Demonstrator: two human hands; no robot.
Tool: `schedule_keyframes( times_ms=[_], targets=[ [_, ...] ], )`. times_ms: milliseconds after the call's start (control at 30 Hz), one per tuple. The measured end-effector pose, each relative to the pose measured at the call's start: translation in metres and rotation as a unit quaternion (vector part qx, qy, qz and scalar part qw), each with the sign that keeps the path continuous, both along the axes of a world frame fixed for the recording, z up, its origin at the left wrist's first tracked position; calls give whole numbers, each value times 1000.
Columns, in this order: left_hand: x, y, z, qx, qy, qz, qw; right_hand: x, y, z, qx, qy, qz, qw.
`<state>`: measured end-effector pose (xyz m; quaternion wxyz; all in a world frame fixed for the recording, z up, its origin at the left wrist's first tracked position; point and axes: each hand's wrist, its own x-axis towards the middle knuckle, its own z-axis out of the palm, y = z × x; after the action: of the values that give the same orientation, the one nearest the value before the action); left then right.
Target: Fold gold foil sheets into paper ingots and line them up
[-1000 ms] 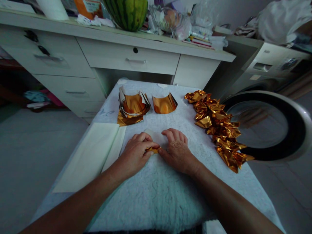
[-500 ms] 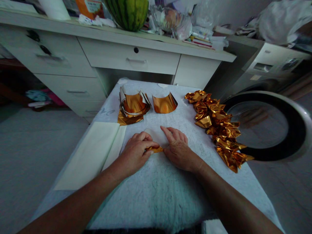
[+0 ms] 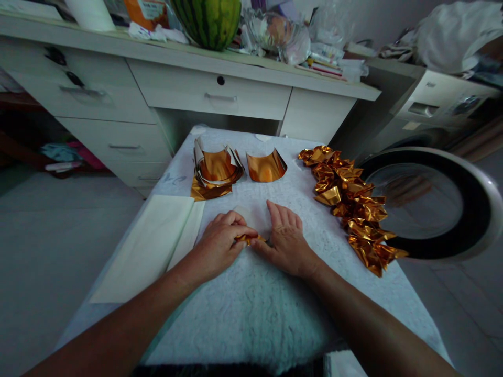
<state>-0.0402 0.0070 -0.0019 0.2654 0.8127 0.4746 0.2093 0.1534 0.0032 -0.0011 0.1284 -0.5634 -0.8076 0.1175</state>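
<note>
My left hand (image 3: 223,238) pinches a small folded piece of gold foil paper (image 3: 244,238) between thumb and fingers, low over the cloth. My right hand (image 3: 288,238) lies beside it with fingers stretched out flat, its thumb touching the foil's right end. A pale sheet (image 3: 255,217) lies under and just beyond the hands; its edges are partly covered. Behind them stand a stack of curled gold foil sheets (image 3: 216,167) and one separate curled gold sheet (image 3: 266,166). A pile of folded gold foil pieces (image 3: 346,204) runs down the right side.
Folded white paper (image 3: 145,246) lies left on the cloth-covered table (image 3: 251,314). Beyond is a white drawer desk (image 3: 216,94) bearing a watermelon (image 3: 208,21) and a glass bowl (image 3: 271,31). The washing machine's round door (image 3: 479,204) stands open close to the table's right edge.
My right hand has flattened, its fingers straighter and pointing away from me. Its thumb has moved left onto the foil's end. My left hand keeps its pinch in nearly the same place.
</note>
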Motion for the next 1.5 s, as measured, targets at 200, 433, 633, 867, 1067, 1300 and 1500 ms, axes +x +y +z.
schedule_keyframes(
  times_ms=[200,433,633,867,1067,1300,1500],
  targets=[
    [0,0,2,-1,6,-3,1000,-3,0,1,4,-7,-2,1000],
    [-2,0,1,-6,10,-8,1000,3,2,3,-30,22,7,999],
    [-2,0,1,-8,11,-13,1000,6,4,8,-72,28,13,997],
    [-3,-2,2,14,1,-25,1000,11,5,6,-68,59,13,996],
    [-1,-2,4,26,-23,-1,999,5,3,2,-7,67,4,998],
    [-3,0,3,126,41,173,976,5,3,0,-4,47,4,999],
    [-3,3,-2,82,9,180,980,6,3,0,1,51,10,999]
  ],
)
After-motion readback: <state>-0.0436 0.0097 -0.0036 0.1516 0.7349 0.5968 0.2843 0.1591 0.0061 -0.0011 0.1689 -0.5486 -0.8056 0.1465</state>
